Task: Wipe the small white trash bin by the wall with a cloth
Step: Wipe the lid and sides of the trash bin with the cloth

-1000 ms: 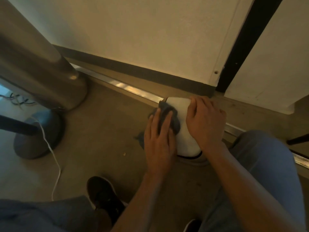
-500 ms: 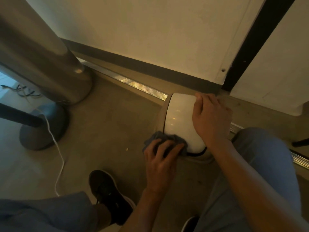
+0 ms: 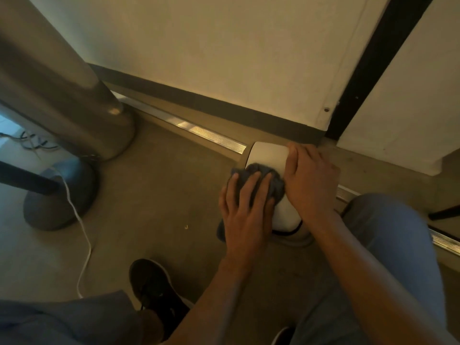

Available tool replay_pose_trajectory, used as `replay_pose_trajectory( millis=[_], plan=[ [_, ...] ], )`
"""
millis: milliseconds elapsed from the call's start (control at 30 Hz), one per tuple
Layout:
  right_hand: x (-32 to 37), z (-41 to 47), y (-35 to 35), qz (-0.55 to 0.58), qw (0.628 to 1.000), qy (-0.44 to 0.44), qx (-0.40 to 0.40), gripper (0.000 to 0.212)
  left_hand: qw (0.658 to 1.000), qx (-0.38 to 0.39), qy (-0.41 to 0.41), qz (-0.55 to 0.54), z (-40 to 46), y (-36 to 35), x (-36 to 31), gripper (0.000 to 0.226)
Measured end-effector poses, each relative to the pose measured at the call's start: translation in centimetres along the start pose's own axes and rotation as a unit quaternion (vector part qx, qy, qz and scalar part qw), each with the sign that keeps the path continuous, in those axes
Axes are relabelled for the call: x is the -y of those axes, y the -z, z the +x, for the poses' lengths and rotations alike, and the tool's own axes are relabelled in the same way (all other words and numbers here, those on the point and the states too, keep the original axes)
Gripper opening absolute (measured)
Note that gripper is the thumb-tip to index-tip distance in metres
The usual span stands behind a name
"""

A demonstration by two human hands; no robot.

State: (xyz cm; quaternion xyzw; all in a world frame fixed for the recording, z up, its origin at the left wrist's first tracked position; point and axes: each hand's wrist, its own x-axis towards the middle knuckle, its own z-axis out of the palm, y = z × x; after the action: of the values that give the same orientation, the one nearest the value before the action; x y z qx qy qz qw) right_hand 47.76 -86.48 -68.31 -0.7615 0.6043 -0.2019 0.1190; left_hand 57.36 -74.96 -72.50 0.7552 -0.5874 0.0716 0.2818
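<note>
On my far left I see a tall brushed-metal cylinder [image 3: 57, 95] leaning across the frame, and below it a round grey pedestal base [image 3: 59, 197] with a white cable [image 3: 82, 235] trailing over the floor. Lower down a dark shoe [image 3: 154, 292] sits flat on the concrete floor [image 3: 154, 190].

Moving right, my left hand [image 3: 246, 210] lies with fingers straight and spread, pressing a dark grey cloth [image 3: 258, 180] flat onto the lid of the small white trash bin [image 3: 268, 155]. The cloth is bunched under the fingertips, and a fold hangs down the bin's left side.

The bin stands on the floor just in front of the dark baseboard [image 3: 224, 108] and the metal threshold strip [image 3: 214, 135], near the black door gap [image 3: 373, 70]. Its lid is down, so I cannot tell what is inside. The lid's long axis runs from near me toward the wall, and the rounded end points back at me, I think.

My right hand [image 3: 311, 180] rests over the bin's right side, fingers loosely bent around the lid edge, steadying it. My blue-trousered knee [image 3: 388, 235] is furthest right.
</note>
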Motion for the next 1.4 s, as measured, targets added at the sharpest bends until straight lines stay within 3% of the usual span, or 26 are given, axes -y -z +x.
replay_pose_trajectory(
  millis=[200, 367, 567, 733, 833, 900, 1000, 1067, 1167, 1267, 1333, 1400],
  plan=[
    [0.4, -0.1, -0.1, 0.006, 1.0, -0.003, -0.013, 0.045, 0.996, 0.07, 0.031, -0.041, 8.2, 0.3, 0.2, 0.044],
    [0.8, -0.3, -0.3, 0.011, 1.0, -0.029, -0.001, 0.039, 0.971, 0.225, 0.072, -0.041, 15.7, 0.1, -0.4, 0.036],
    [1.1, -0.3, -0.1, 0.02, 0.999, -0.026, -0.015, 0.052, 0.993, 0.111, -0.012, -0.03, 5.8, 0.4, 0.6, 0.049],
    [0.9, -0.2, -0.1, 0.02, 0.999, -0.025, -0.014, 0.046, 0.988, 0.085, 0.073, -0.107, 3.4, 1.1, 1.5, 0.05],
    [0.8, -0.3, -0.1, 0.021, 0.999, -0.022, -0.011, 0.044, 0.974, 0.107, 0.14, -0.144, 9.6, 1.4, 1.5, 0.04],
    [0.8, -0.3, -0.1, 0.019, 1.0, -0.021, -0.004, 0.045, 0.961, 0.193, 0.165, -0.112, 14.2, 0.5, 1.6, 0.036],
    [1.0, -0.2, -0.2, 0.001, 0.999, -0.034, -0.007, 0.049, 0.956, 0.275, 0.096, -0.027, 17.1, -0.4, 0.0, 0.035],
    [1.1, -0.2, -0.3, -0.007, 0.999, -0.042, -0.017, 0.051, 0.978, 0.21, 0.015, -0.011, 15.2, -0.3, -0.7, 0.032],
    [1.0, -0.3, -0.3, 0.005, 0.999, -0.037, -0.024, 0.047, 0.989, 0.096, -0.062, -0.098, 10.1, 1.0, 0.3, 0.034],
    [1.0, -0.4, -0.2, 0.009, 0.999, -0.035, -0.022, 0.041, 0.982, 0.098, 0.034, -0.16, 8.6, 1.6, 1.9, 0.037],
    [1.1, -0.3, -0.2, 0.007, 0.999, -0.033, -0.017, 0.042, 0.969, 0.152, 0.124, -0.151, 11.2, 0.9, 2.2, 0.035],
    [1.1, -0.3, -0.2, 0.004, 0.999, -0.032, -0.01, 0.043, 0.946, 0.254, 0.172, -0.109, 15.5, -0.3, 2.2, 0.041]
  ],
)
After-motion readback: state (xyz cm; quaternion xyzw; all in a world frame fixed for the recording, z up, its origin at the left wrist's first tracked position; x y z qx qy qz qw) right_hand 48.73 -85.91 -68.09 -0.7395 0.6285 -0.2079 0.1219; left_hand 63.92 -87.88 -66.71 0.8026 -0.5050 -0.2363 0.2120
